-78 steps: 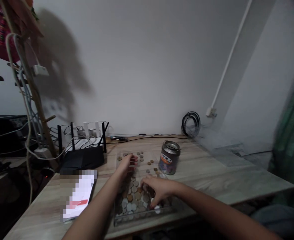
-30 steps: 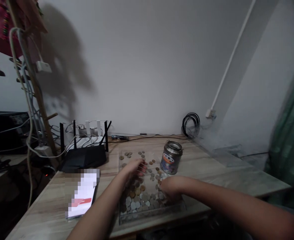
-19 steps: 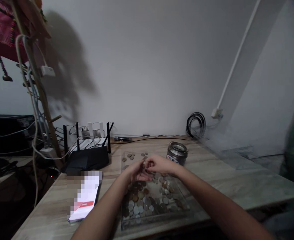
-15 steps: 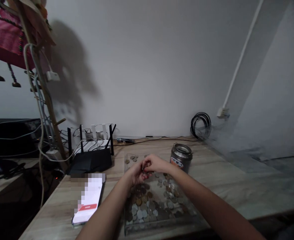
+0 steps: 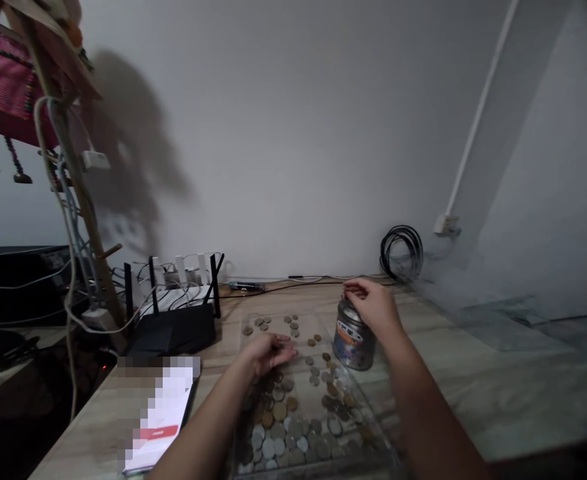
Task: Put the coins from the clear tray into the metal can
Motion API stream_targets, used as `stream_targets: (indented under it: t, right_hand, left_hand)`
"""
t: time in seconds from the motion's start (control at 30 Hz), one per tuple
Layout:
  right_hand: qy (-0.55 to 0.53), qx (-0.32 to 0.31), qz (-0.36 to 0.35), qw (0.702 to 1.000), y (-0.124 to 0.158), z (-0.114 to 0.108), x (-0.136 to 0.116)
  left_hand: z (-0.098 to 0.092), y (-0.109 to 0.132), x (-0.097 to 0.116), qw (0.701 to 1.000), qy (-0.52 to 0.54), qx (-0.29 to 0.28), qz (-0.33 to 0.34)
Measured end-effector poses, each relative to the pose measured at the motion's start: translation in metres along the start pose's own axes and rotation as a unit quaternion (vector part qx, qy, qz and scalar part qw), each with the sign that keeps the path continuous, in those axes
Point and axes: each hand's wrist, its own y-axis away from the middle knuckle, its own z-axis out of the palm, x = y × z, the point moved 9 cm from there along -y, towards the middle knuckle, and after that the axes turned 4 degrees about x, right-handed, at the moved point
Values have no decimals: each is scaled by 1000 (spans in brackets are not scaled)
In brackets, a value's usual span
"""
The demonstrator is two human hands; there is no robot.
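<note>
A clear shallow tray [image 5: 243,387] lies on the wooden table [image 5: 473,380] and holds several loose coins [image 5: 283,427], silver and brown. A metal tin can [image 5: 352,343] with an open top stands just right of the tray. My left hand [image 5: 268,352] hovers low over the tray's middle, fingers curled and pinched over something I cannot make out. My right hand [image 5: 372,305] is above the can's mouth, fingers bent downward and close together; whether they hold a coin is hidden.
A black router [image 5: 170,323] with antennas and tangled cables sits at the back left. A phone [image 5: 160,413] lies at the table's front left. A coiled black cable [image 5: 401,252] rests against the wall, and a pen [image 5: 246,286] lies behind the tray.
My hands met over the tray half a second ago. Since then my right hand has moved right, up over the can, while my left hand stayed over the tray.
</note>
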Motion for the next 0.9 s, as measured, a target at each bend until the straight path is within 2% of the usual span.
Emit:
stream_targets:
  t: [0.13,0.27,0.37,0.5,0.63,0.73,0.8,0.83,0.9]
  right_hand:
    - [88,-31,39,995,-3,-8,27]
    - [168,-7,61,984,1,-16,26]
    - [166,-3,47,985,1,-19,22]
    - [137,-14,-7,991,0,-14,15]
    - [149,91,-73,982,4,-26,-8]
    - [113,162,-95,976,15,-33,-30]
    - [80,120,-113,983,23,-18,-45]
    - [68,63,-124,988,27,-2,-53]
    - [54,-93,-145,984,43,39,-65]
  left_hand:
    - [2,1,3,997,-70,-9,35]
    - [0,0,7,993,-93,8,67]
    - [0,0,8,991,-109,10,77]
    - [0,-1,12,987,-123,6,103]
    - [3,-4,16,980,-138,-26,141]
    - [6,-3,18,975,-146,-50,160]
    - [6,-2,18,974,-151,-46,161]
    - [6,-1,19,974,-155,-40,160]
    - [5,1,19,974,-160,-33,160]
